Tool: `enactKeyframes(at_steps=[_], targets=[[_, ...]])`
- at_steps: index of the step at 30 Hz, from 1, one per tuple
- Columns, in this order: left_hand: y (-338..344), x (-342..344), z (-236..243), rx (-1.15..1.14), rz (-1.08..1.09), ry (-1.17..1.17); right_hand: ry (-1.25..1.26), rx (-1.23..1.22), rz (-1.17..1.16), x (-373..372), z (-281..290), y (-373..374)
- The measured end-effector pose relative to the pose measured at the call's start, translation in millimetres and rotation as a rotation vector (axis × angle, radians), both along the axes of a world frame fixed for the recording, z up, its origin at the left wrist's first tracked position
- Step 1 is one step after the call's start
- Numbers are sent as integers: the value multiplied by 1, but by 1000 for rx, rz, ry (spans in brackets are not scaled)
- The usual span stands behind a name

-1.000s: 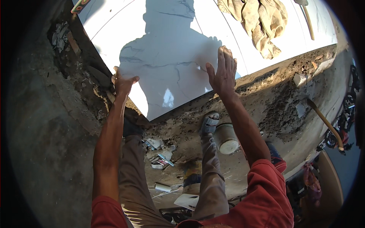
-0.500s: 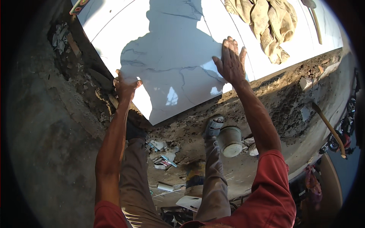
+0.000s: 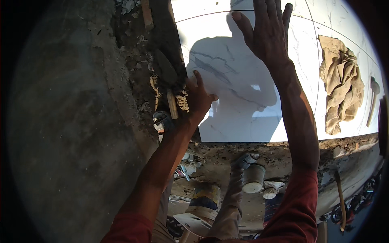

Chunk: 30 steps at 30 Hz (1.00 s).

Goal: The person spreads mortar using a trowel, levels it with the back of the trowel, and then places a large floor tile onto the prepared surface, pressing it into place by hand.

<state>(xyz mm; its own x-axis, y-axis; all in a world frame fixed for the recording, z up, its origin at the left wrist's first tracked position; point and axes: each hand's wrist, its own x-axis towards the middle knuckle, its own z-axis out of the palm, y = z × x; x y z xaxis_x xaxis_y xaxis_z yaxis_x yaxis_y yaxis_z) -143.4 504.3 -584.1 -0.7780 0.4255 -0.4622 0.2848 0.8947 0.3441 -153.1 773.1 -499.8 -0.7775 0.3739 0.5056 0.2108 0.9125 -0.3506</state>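
A large white marble-patterned tile [image 3: 239, 121] with grey veins lies in front of me, partly under my shadow. At its left edge is my left hand [image 3: 198, 97]; the thumb and index finger stretch apart over the tile, and the other fingers are hidden or dark. My right hand [image 3: 269, 34] reaches toward the tile's far part, palm down with fingers extended and thumb spread, nothing held. Whether its palm presses on the surface I cannot tell. Beside my left hand, a trowel [image 3: 165, 67] with a wooden handle [image 3: 172, 104] rests on the rough mortar.
On the tiles to the right lie a crumpled tan cloth [image 3: 342, 85] and a mallet [image 3: 373, 99]. Below the front edge stand a pale bucket [image 3: 254, 178] and a paint-stained bucket [image 3: 204, 198]. A long wooden handle [image 3: 340, 198] leans at lower right. Rubble [image 3: 148, 16] lines the left side.
The view has turned, so the tile looks squarer to me. My right hand has moved farther forward across the surface. My left hand stays at the left edge.
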Motion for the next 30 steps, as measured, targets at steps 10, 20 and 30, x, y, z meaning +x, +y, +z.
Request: enactKeyframes(at_steps=[10,20,30], targets=[[10,-5,11,-65,-44,-6,-304,56,-229,26,-103,30],[18,-5,17,-151,-54,-17,-446,153,-315,47,-128,91],[10,-9,8,-183,-119,-14,-552,8,-313,124,-121,50]])
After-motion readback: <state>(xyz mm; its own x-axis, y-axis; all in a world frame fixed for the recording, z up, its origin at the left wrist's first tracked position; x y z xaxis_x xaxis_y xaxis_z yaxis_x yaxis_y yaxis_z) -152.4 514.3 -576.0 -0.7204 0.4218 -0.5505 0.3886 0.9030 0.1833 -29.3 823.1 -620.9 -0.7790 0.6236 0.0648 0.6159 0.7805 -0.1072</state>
